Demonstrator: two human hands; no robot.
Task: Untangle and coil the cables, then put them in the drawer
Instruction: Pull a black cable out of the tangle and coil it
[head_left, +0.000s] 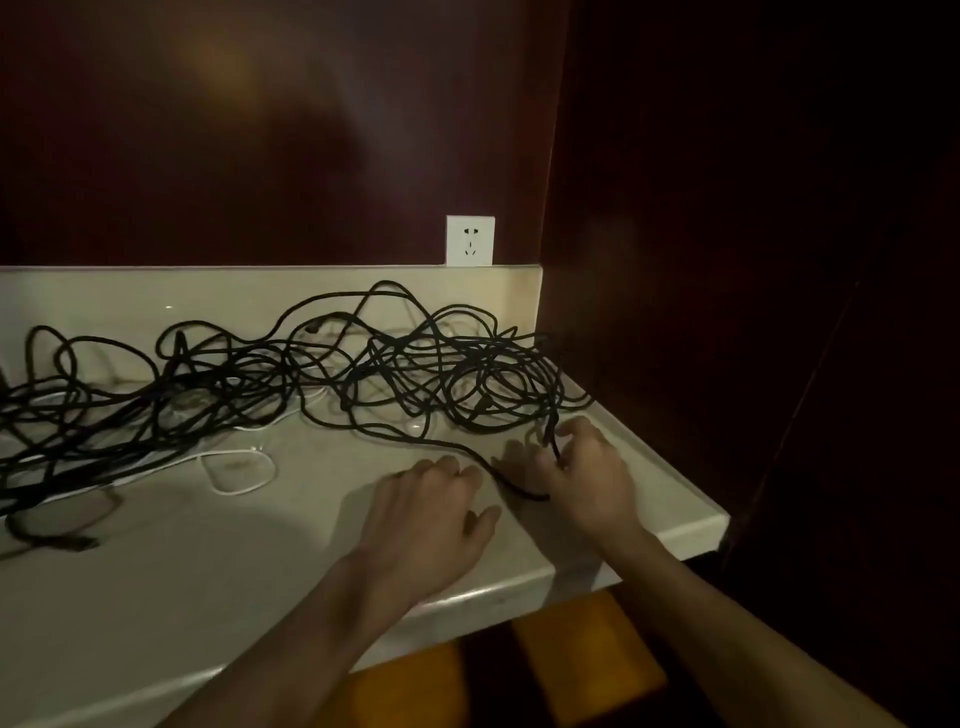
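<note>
We see a tangle of black cables spread across the counter, mixed with a white cable. The right hand pinches a black strand at the tangle's right end. The left hand rests beside it, fingers loosely curled, holding nothing. A socket sits on the wall behind.

Cables sprawl on counter, mostly left of & behind fingers; one strand runs btwn both hands. Socket on wall behind, drawer not visible.
</note>
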